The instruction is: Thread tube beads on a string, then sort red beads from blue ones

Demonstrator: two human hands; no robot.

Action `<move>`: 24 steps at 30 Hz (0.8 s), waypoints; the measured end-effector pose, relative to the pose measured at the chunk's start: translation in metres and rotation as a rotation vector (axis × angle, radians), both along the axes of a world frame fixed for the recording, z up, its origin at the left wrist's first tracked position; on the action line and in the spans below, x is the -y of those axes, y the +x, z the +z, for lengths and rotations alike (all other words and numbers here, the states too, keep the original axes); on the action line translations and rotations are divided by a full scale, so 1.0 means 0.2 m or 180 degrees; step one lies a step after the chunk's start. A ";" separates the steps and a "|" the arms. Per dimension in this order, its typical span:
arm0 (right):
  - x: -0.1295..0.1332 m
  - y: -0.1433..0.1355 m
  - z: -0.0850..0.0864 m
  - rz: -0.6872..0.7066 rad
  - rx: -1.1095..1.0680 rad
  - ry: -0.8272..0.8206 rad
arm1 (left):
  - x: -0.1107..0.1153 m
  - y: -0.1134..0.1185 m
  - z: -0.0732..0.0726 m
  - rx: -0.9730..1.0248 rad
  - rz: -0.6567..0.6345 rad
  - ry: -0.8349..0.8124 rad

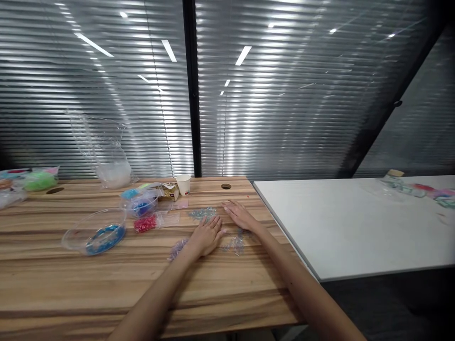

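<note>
My left hand (207, 235) lies palm down with its fingers spread, fingertips at the near edge of a pile of pale blue-green beads (203, 213). To the right of that pile, my right hand (239, 214) rests flat on the wooden table, fingers stretched out. A small scatter of clear and bluish beads (236, 244) sits between my forearms. Purple beads (177, 248) lie beside my left wrist, partly hidden by it.
Left of the hands are a bag of red beads (145, 223), a clear container with blue beads (105, 239), a bowl of blue packets (142, 206) and a paper cup (184, 184). A white table (355, 227) adjoins on the right.
</note>
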State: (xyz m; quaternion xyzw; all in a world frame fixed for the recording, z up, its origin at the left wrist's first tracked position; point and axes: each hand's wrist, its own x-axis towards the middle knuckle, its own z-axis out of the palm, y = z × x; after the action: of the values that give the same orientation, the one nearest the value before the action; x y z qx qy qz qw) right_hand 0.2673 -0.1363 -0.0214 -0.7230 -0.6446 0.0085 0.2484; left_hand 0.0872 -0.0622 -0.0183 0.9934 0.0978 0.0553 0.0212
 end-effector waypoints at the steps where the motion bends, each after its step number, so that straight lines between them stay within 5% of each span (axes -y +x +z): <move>1: -0.01 -0.01 0.01 0.0027 0.0091 -0.0069 | 0.00 0.00 0.01 -0.0043 0.0003 -0.0006; 11: -0.10 -0.02 0.00 -0.0068 0.0448 -0.0559 | 0.02 0.00 0.00 0.0124 -0.0118 -0.0005; 24: 0.02 0.06 -0.01 -0.0397 0.0483 -0.0379 | 0.00 -0.03 0.00 -0.0165 -0.0004 -0.0133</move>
State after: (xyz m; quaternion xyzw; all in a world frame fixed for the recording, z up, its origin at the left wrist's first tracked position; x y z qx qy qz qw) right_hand 0.2792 -0.1397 -0.0235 -0.7737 -0.6136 -0.0235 0.1556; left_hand 0.0818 -0.0623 -0.0181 0.9939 0.0988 0.0274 0.0395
